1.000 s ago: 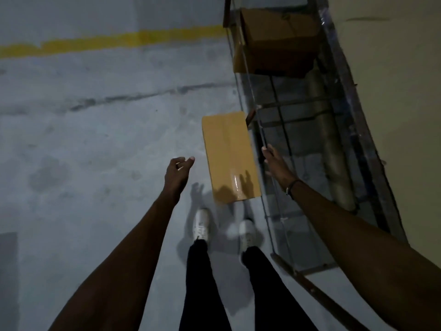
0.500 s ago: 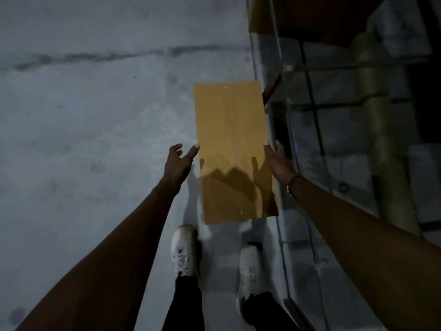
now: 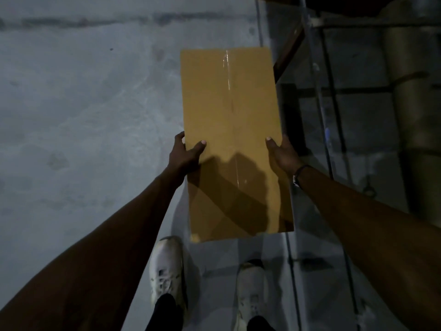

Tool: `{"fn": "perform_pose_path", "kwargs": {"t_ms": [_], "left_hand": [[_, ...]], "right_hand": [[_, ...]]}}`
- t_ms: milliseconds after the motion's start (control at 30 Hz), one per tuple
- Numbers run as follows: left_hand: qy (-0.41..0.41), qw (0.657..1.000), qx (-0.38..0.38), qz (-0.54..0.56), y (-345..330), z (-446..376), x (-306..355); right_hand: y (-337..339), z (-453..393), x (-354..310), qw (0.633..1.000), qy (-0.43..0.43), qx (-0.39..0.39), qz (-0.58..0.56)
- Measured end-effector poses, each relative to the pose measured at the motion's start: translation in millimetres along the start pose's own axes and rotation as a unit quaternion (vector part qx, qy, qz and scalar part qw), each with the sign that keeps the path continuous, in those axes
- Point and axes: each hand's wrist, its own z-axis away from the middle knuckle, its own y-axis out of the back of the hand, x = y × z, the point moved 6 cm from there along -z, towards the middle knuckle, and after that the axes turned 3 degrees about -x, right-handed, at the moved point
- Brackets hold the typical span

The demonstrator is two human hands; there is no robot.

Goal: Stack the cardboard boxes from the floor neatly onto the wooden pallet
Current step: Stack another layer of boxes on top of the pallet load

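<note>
Box: flat-topped rectangular tan cardboard box [image 3: 231, 139], smooth matt faces, a glossy strip of clear tape along its length; long axis runs near to far, in the middle of the scene above the floor.
Left hand: left hand [image 3: 185, 155] grips the box's left edge, thumb [image 3: 199, 147] lying on the top face, fingers curled round the side.
Right hand: right hand [image 3: 282, 154] grips the right edge likewise, thumb on top; a dark band [image 3: 299, 172] circles the wrist.
Floor: grey concrete floor [image 3: 83, 127], mottled and scuffed, a dark streak across the far part.
Rack: dim metal-framed structure [image 3: 334, 103] at right, thin bars and a pale cylindrical post; details unclear.
Shoes: two white laced trainers [image 3: 167, 268] near, below the box.
</note>
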Motion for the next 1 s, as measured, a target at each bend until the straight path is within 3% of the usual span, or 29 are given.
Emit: {"fn": "perform_pose_path", "kwargs": {"t_ms": [233,433,733,1000], "left_hand": [[-0.011,1.000,0.011,0.024,34,40,15],[-0.043,0.997,0.066,0.023,106,121,75],[-0.103,0.978,0.170,0.060,275,307,211],[-0.147,0.947,0.256,0.127,437,506,297]], "right_hand": [[-5,34,-30,1.000,0.020,-0.019,0.002],[-16,96,-104,0.997,0.062,-0.050,-0.010],[-59,276,-331,0.979,0.176,-0.100,0.005],[-116,455,-516,0.942,0.264,-0.203,0.046]]}}
